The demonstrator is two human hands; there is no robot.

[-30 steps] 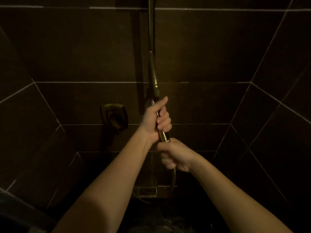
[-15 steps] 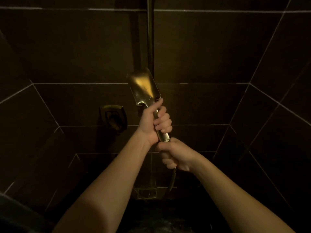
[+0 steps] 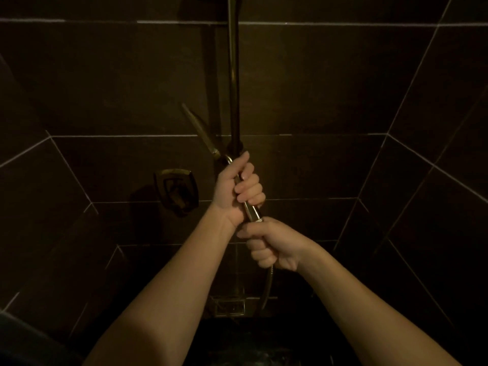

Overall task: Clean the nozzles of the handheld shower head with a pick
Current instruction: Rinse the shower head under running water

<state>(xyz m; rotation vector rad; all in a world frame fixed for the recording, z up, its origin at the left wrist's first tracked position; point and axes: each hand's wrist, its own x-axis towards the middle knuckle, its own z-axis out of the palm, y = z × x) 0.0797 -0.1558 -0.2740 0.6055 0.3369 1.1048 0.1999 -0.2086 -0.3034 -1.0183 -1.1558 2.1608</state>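
Observation:
The brass handheld shower head is seen edge-on, tilted up to the left, in front of the dark tiled wall. My left hand grips its handle just below the head. My right hand is closed around the bottom of the handle where the metal hose joins and hangs down. No pick is visible in either hand; the nozzle face is turned out of sight.
A vertical brass riser rail runs up the wall behind the hands. A brass mixer control sits on the wall at the left. A small square fitting is low on the wall. Lighting is very dim.
The shower head has rotated in my hands: edge-on a second ago, its broad face showing half a second ago, edge-on again and leaning left now. Both hands kept their grips.

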